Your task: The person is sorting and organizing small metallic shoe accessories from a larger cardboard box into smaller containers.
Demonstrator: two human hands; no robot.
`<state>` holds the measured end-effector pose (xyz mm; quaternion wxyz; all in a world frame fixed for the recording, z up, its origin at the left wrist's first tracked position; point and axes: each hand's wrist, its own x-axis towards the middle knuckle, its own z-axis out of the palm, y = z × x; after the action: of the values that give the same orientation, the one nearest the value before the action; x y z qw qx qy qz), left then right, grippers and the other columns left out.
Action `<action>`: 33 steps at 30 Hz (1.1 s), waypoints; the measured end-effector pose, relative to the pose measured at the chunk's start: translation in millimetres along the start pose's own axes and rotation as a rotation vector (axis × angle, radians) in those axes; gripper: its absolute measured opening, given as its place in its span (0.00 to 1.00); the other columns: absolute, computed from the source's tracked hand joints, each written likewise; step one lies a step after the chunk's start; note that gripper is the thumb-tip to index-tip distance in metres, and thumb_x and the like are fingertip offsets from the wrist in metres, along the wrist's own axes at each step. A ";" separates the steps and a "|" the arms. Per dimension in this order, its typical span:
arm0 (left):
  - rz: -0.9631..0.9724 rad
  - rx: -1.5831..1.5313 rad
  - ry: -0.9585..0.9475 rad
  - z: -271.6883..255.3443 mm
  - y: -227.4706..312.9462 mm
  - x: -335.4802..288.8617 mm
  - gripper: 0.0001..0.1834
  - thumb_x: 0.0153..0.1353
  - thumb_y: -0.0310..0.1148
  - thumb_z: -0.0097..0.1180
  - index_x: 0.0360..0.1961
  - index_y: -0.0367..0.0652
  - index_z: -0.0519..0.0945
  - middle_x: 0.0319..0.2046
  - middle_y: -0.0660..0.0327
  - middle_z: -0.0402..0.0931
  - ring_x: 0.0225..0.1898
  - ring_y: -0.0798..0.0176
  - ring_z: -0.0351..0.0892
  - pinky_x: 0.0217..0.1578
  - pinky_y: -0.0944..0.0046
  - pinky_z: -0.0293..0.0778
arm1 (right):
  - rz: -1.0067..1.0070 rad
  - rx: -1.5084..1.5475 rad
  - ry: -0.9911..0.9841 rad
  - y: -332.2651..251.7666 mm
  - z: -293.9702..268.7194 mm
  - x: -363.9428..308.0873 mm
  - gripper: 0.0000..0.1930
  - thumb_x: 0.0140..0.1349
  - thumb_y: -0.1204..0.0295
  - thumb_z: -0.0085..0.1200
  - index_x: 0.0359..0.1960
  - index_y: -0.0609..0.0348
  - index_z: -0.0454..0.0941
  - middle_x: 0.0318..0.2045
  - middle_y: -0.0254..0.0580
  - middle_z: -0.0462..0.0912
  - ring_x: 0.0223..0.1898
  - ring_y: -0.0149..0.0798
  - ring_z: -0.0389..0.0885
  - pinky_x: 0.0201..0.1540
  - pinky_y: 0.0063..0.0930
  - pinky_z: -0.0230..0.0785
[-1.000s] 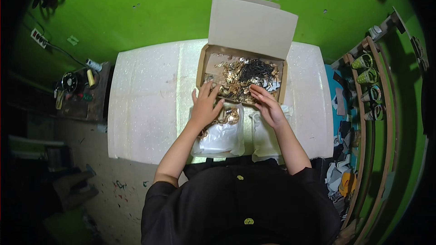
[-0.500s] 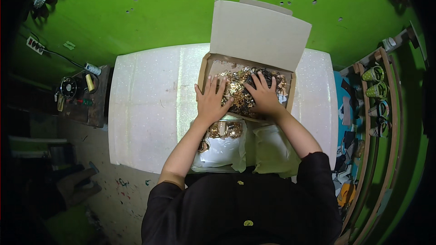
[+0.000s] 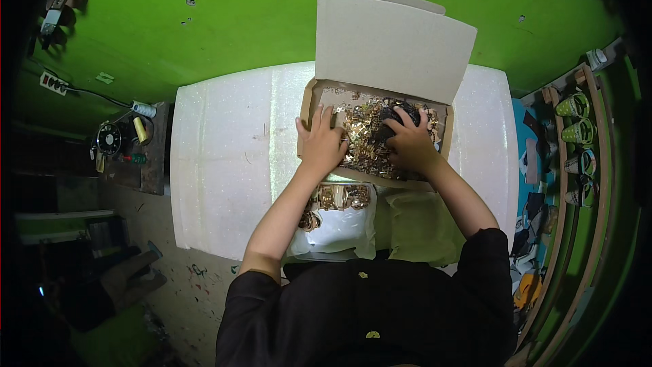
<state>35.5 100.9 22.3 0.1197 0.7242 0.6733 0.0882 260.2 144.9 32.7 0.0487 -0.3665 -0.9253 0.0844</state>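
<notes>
Tabletop [image 3: 217, 149], roomy beyond box edge [image 3: 307, 114]; right hand [image 3: 414, 148] perhaps on black pieces [image 3: 386, 114]

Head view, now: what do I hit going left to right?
Power strip → yellow spool → left hand, over the left part of the open cardboard box → right hand, over its right part → orange piece → green patterned shoes.

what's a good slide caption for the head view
Two bare hands at an open brown cardboard box holding small gold and black pieces.
</notes>
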 end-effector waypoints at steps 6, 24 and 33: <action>-0.068 0.061 -0.064 17.7 11.3 36.3 0.17 0.47 0.42 0.65 0.32 0.41 0.83 0.61 0.45 0.56 0.66 0.44 0.46 0.60 0.29 0.33 | 0.133 -0.022 0.117 8.1 -0.6 -25.1 0.07 0.35 0.68 0.59 0.20 0.50 0.81 0.49 0.37 0.72 0.62 0.48 0.59 0.58 0.70 0.41; -0.160 -0.131 0.052 -11.4 -8.2 11.3 0.06 0.54 0.35 0.58 0.27 0.47 0.83 0.64 0.48 0.53 0.67 0.46 0.43 0.56 0.25 0.29 | 0.288 0.273 0.280 -23.8 0.9 5.9 0.25 0.46 0.64 0.60 0.50 0.47 0.72 0.54 0.45 0.67 0.62 0.48 0.57 0.57 0.65 0.40; -0.203 -0.129 0.066 -11.2 -17.2 -7.3 0.07 0.54 0.39 0.59 0.30 0.49 0.83 0.65 0.48 0.51 0.68 0.45 0.42 0.54 0.25 0.27 | 0.174 0.045 0.031 -32.7 62.8 52.3 0.20 0.48 0.63 0.57 0.44 0.51 0.78 0.55 0.49 0.67 0.63 0.48 0.55 0.58 0.70 0.41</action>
<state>15.4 95.4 28.2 0.1520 0.6398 0.7398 0.1424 190.7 149.8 -21.2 0.0639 -0.4457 -0.8869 0.1034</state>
